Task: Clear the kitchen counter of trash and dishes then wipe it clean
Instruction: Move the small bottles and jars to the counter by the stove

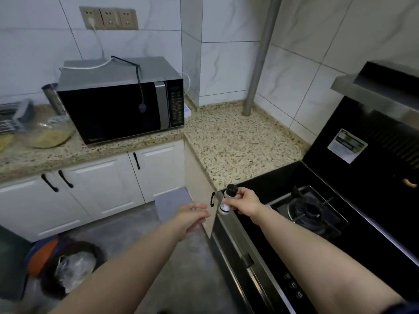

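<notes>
My right hand (246, 203) grips a small bottle (227, 199) with a black cap and a white label, held just off the front corner of the speckled granite counter (235, 141), beside the stove. My left hand (192, 215) hovers to the left of the bottle with loosely bent fingers and holds nothing. On the counter's left stretch lies a clear plastic bag of yellowish food (48, 132).
A black microwave (122, 103) stands on the counter with a cord over it. A metal cylinder (51, 96) and a dish rack (11, 116) sit at far left. The gas stove (310, 211) is at right, a lined trash bin (72, 270) on the floor.
</notes>
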